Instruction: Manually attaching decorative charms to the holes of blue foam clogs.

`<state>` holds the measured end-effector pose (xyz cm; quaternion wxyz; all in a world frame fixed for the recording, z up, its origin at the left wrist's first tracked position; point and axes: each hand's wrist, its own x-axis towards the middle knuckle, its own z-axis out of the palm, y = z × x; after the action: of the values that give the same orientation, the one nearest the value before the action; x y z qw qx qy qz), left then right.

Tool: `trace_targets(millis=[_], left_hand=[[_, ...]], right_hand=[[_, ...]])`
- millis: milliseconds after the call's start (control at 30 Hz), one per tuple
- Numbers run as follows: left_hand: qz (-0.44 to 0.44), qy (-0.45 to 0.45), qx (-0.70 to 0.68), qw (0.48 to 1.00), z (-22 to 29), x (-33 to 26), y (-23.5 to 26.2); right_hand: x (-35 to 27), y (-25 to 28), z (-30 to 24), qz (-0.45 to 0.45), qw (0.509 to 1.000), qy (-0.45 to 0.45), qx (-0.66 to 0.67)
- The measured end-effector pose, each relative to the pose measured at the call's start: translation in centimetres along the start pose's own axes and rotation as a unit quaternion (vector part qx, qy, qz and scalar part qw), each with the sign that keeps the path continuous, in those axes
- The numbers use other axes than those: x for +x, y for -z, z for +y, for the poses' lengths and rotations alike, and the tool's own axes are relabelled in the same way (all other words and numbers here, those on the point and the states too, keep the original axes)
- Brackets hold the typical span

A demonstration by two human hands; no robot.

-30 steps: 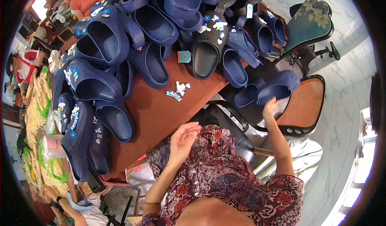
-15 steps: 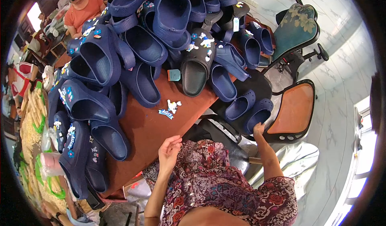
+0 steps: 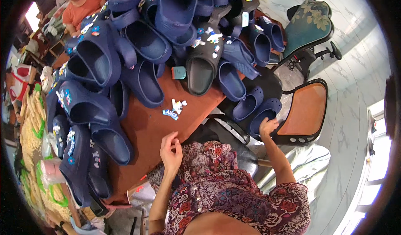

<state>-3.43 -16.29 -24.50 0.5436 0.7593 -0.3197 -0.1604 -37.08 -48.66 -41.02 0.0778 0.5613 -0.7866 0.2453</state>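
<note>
So, the right hand (image 3: 269, 127) is at the near blue clog (image 3: 264, 113) on the black seat (image 3: 270, 84), right of the brown worktop (image 3: 142, 130). Clog is sole down, opening up. Long axis runs diagonally: holed toe to upper right, heel to lower left. Second blue clog (image 3: 248, 103) sits just left of it, about parallel, toe the same way.

Relative to the hand: near clog is up and to the left of it, its lower right side next to the fingers. Fingers parted, no grip on the clog; can't tell if skin is touching the rim. Orange chair back (image 3: 304, 109) is just right of the hand.

Left hand (image 3: 171, 153) is over the near edge of the worktop, fingers loosely bent and pointing up, nothing visible in it. Nearest item is the charm set (image 3: 178, 106), white and blue, lying beyond the fingertips, apart from them.

Far side of the worktop: clog pile (image 3: 98, 59), mostly navy, openings facing various ways. Black clog (image 3: 204, 63) at its front edge, heel toward the person, teal tag (image 3: 178, 72) beside it.
</note>
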Motion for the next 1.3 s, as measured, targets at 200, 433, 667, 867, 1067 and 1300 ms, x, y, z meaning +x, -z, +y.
trace_targets(millis=[200, 433, 667, 867, 1067, 1300], left_hand=[[0.062, -0.186, 0.103, 0.975, -0.3, 1.3, 0.2], [0.123, -0.16, 0.179, 0.963, -2.9, 1.6, 0.6], [0.117, -0.173, 0.156, 0.966, -3.3, 2.9, -1.0], [0.126, -0.158, 0.209, 0.957, -2.8, 1.9, -0.1], [0.126, -0.153, 0.215, 0.956, -2.8, 1.8, -0.3], [0.132, -0.155, 0.193, 0.96, -2.7, 1.5, -0.1]], right_hand=[[8.5, 0.5, -8.5, 0.061, 0.991, 0.025, 0.117], [18.3, -4.4, -18.9, -0.077, 0.96, -0.069, 0.259], [28.8, -9.2, -15.3, -0.165, 0.902, -0.016, 0.398], [22.9, -6.6, -20.7, -0.318, 0.808, -0.142, 0.475], [23.9, -4.4, -20.6, -0.327, 0.771, -0.166, 0.521], [17.9, -0.5, -19.4, -0.127, 0.802, -0.17, 0.558]])
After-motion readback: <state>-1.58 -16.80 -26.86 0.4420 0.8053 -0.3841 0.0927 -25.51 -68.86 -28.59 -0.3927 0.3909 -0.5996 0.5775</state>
